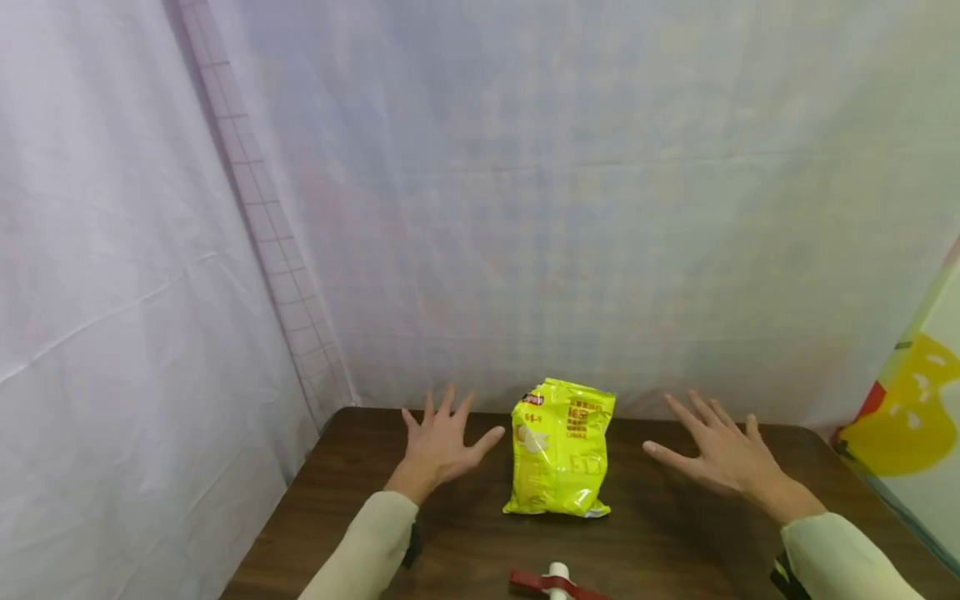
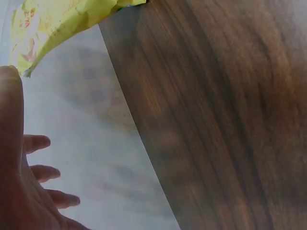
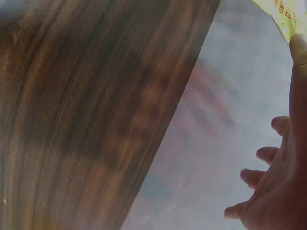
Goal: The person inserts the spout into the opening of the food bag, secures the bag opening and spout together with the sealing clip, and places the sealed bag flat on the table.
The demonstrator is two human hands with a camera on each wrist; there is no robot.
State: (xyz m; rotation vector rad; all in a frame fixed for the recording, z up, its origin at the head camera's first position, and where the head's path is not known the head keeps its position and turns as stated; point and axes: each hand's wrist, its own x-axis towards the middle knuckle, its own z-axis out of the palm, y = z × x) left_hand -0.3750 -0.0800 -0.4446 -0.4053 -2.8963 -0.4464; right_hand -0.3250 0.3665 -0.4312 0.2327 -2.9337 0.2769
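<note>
A bright yellow-green chip bag [image 1: 561,450] stands upright on the dark wooden table [image 1: 465,550], its printed side facing the camera. To its left is my left hand [image 1: 441,443], fingers spread and thumb pointing toward the bag. My right hand [image 1: 727,454] is held out on the other side, also with fingers spread, farther from the bag than the left. Neither hand holds anything. In the left wrist view the bag [image 2: 62,24] shows at the top left beyond the thumb; the right wrist view catches only a corner of the bag [image 3: 287,14].
Near the table's front lies a white cylinder with a dark red strip [image 1: 558,582] across it, partly cut off by the frame. Pale curtains [image 1: 570,208] hang behind the table and on the left. At right is a white panel with a yellow shape [image 1: 903,408].
</note>
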